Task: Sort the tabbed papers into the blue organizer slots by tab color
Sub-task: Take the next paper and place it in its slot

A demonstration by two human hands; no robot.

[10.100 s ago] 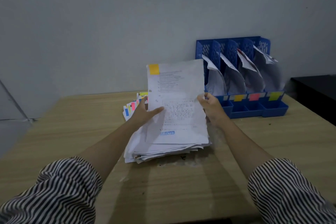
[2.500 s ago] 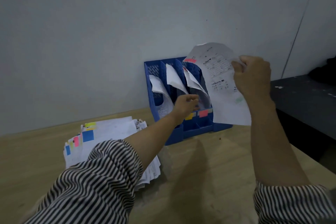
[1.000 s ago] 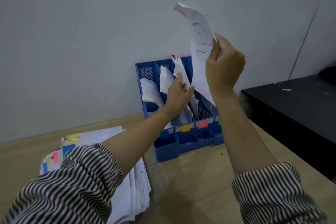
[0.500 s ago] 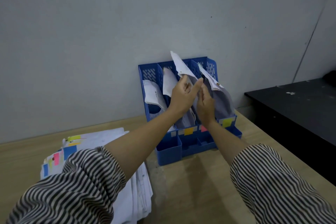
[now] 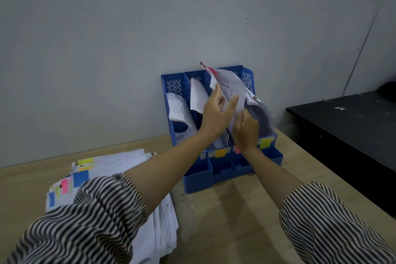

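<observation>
The blue organizer (image 5: 197, 176) stands against the wall with curled white papers in its slots and yellow, pink and green labels on its front. A paper with a pink tab (image 5: 230, 87) sticks up out of the third slot from the left. My left hand (image 5: 216, 111) holds back the papers in that slot, fingers spread on them. My right hand (image 5: 246, 129) grips the lower part of the pink-tabbed paper inside the slot. The stack of tabbed papers (image 5: 111, 163) lies on the table at left, partly hidden by my left sleeve.
The wooden table (image 5: 225, 231) runs to the grey wall behind the organizer. A black surface (image 5: 353, 122) stands to the right of the table, slightly apart from it.
The right hand brought the pink-tabbed paper down from above into the third slot. The left hand kept holding the slot's papers aside. In the last half second both hands barely moved.
</observation>
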